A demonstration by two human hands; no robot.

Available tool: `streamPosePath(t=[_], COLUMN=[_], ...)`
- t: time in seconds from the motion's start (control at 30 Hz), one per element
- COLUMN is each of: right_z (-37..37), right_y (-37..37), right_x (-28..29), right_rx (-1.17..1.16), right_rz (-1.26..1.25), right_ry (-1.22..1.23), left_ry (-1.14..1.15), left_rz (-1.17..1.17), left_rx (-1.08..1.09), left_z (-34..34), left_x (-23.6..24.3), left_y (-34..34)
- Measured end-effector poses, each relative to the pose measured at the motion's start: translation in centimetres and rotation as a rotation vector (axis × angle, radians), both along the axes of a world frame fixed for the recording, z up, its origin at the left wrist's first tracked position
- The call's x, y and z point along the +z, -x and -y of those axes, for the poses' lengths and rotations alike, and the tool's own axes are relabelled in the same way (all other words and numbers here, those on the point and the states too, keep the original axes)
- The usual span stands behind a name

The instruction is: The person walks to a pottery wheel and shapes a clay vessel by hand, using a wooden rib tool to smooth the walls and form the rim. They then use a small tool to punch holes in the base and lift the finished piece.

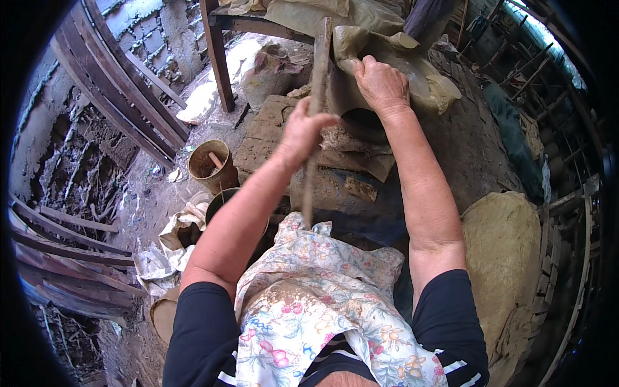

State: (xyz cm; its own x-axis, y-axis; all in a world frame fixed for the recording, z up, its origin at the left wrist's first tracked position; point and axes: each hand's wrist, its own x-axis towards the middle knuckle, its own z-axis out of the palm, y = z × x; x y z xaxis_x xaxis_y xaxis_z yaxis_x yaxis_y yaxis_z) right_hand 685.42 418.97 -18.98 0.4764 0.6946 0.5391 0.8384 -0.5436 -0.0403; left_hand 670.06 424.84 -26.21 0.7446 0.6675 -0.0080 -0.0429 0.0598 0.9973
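My left hand (305, 132) is closed round a long wooden stick (320, 61), slightly blurred, which stands lengthwise from the clay-coloured work area down toward my floral apron (322, 277). My right hand (382, 84) has its fingers curled on a wet, grey-brown clay-like piece (354, 39) with curled, lobed edges, just right of the stick. Beneath my right hand is a dark round opening (361, 124), partly hidden by my wrist. Worn, mud-caked boards or slabs (264, 142) lie under and left of the work.
A bucket (198, 164) holding a wooden handle stands left, beside a dark container and a pale sack (174, 238). A wooden bench (251, 24) is at the back. Loose planks (109, 97) lean on the left wall. A large yellowish sack-like mound (500, 258) lies right, near a slatted frame.
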Motion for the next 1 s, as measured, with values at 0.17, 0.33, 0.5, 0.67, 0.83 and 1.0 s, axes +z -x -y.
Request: streamPosePath(t=[0.17, 0.33, 0.5, 0.67, 0.83, 1.0], right_z=[0.0, 0.3, 0.7, 1.1, 1.3, 1.5], right_y=[-0.2, -0.3, -0.1, -0.3, -0.8, -0.8], right_x=[-0.2, -0.3, -0.3, -0.4, -0.6, -0.6], right_rx=[0.013, 0.023, 0.053, 0.058, 0.072, 0.097], right_rz=[0.002, 0.006, 0.01, 0.051, 0.059, 0.065], right_ry=[0.009, -0.001, -0.028, -0.03, -0.023, -0.037], left_ry=[-0.183, -0.036, -0.516, -1.273, -1.381, -1.38], left_rz=[-0.044, -0.017, -0.12, -0.425, -0.758, -0.533], left_rx=[0.079, -0.037, -0.092, 0.183, 0.054, 0.125], left_z=[2.0, -1.6, -8.9, -11.5, -12.2, -11.3], left_x=[1.3, -0.1, 1.7, 6.2, 8.8, 10.1], left_y=[-0.6, 0.9, 4.0, 4.0, 3.2, 2.6])
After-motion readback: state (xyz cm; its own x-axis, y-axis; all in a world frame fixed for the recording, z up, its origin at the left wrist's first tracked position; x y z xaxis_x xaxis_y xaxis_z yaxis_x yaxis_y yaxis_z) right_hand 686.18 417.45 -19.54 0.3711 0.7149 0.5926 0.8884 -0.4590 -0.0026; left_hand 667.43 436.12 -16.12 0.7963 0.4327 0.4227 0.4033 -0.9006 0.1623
